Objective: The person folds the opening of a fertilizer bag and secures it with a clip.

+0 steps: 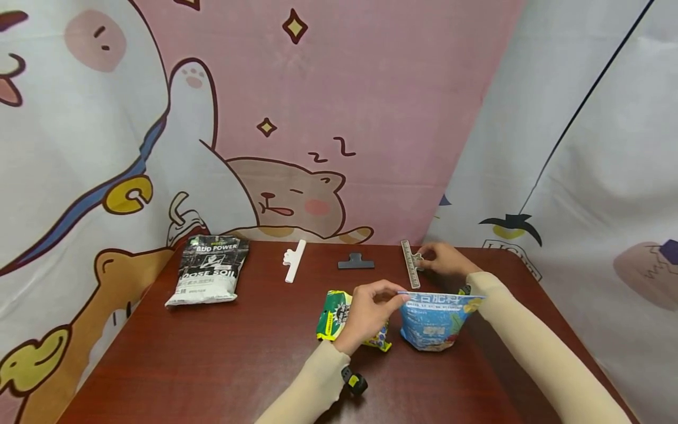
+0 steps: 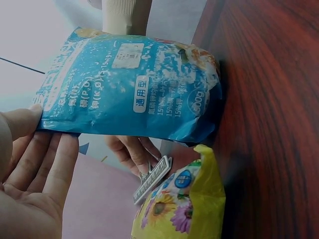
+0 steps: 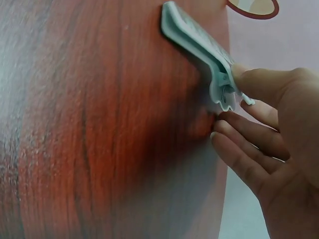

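My left hand [image 1: 365,312] pinches the top left corner of a blue fertilizer bag [image 1: 431,327], thumb on one face and fingers on the other. The bag stands upright on the table, its top edge flat. Beyond it, my right hand [image 1: 447,259] grips the handle end of a light grey bag clip [image 1: 409,265] near the table's back edge. In the right wrist view the thumb presses on one lever of the clip [image 3: 197,42], with the index finger close beneath. A green and yellow packet [image 1: 329,318] lies behind my left hand, which partly hides it.
Along the back of the brown table [image 1: 238,359] lie a white clip [image 1: 296,262] and a dark grey clip [image 1: 356,262]. A black and white soil bag [image 1: 209,271] lies at the back left. A printed cloth [image 1: 397,118] hangs behind the table.
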